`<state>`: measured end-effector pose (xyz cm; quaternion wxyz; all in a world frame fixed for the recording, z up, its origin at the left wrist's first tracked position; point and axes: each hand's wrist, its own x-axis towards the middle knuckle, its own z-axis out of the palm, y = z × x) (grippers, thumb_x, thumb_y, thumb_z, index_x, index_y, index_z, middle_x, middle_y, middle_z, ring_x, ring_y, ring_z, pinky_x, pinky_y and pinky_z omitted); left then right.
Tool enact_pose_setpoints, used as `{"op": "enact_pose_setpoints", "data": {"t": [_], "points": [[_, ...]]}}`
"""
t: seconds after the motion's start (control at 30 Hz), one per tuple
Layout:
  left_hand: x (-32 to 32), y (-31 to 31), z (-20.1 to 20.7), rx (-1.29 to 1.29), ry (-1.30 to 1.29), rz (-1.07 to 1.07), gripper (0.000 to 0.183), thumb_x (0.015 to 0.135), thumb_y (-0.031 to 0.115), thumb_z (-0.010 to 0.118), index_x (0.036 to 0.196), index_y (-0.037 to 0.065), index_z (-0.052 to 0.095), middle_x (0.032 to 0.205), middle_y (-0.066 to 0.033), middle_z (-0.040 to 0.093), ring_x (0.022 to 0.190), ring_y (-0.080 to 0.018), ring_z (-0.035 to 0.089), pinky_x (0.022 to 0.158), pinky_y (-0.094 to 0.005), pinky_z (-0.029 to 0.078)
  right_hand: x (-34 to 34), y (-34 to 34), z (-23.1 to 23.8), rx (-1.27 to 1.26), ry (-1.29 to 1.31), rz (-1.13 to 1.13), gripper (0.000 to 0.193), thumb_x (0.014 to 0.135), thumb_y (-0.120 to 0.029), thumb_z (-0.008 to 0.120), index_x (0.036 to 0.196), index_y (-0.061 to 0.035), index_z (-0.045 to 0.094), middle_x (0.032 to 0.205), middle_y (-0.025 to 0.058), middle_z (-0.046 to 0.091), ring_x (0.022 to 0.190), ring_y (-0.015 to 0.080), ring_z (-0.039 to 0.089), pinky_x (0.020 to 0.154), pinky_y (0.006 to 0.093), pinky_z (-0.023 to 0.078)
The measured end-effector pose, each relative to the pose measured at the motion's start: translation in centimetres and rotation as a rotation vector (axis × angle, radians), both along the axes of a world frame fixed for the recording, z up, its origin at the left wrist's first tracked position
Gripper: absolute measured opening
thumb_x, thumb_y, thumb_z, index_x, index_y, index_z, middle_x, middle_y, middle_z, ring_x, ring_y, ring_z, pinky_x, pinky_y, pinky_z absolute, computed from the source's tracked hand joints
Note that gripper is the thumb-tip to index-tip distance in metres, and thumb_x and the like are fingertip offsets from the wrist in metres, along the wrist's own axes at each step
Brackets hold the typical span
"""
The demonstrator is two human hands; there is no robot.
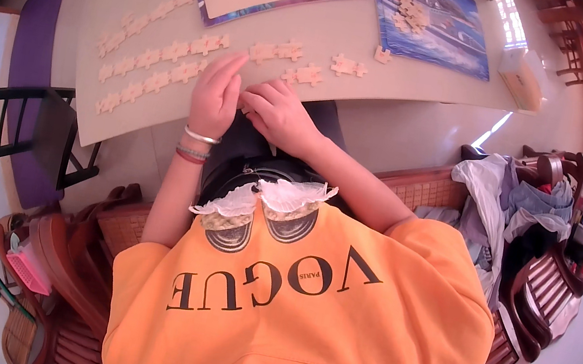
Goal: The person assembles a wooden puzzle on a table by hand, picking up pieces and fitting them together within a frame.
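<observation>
My left hand point(215, 96) is at the table's near edge, its fingers stretched out and partly lying together. Beside it, my right hand point(279, 114) has its fingers curled inward; whatever they pinch, if anything, is hidden. Both hands almost touch. Left of them, rows of joined plain-backed jigsaw pieces point(146, 61) run slantwise across the table. Just beyond my hands lies a short joined strip point(276, 51), with another strip point(302, 74) nearer my right hand. Farther right are a small joined group point(348, 67) and a single jigsaw piece point(383, 55).
A puzzle board with a coloured border point(228, 18) bears more joined rows at the far side. A blue picture board point(441, 49) holds a heap of loose pieces point(410, 12). A white box point(521, 78) stands at the right edge. Wooden chairs and a black chair point(53, 134) surround the table.
</observation>
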<state>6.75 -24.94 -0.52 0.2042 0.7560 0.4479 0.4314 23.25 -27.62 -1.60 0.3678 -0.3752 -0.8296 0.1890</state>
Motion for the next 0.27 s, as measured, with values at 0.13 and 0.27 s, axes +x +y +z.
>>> {"op": "enact_pose_setpoints", "data": {"t": [0.13,0.27], "points": [[1.6,2.1,0.0,-0.028,0.041,-0.095,0.028,0.089,0.005,0.051,0.115,0.001,0.060,0.120,-0.0147,0.060,0.112,-0.0308,0.056,0.095,-0.0395,0.045,2.0,-0.2,0.6,-0.028,0.059,-0.048,0.035,0.070,-0.001,0.069,0.104,-0.0034,0.060,0.101,0.0103,0.060,0.092,0.0293,0.058,0.081,0.0383,0.048],[2.9,2.6,-0.3,0.055,0.158,-0.141,0.030,0.089,0.007,0.053,0.118,0.002,0.059,0.120,-0.0138,0.060,0.115,-0.0302,0.055,0.097,-0.0400,0.044,5.3,1.6,0.6,-0.052,0.071,-0.372,0.033,0.076,-0.001,0.068,0.107,-0.0042,0.061,0.108,0.0146,0.061,0.099,0.0311,0.060,0.085,0.0378,0.051]]}}
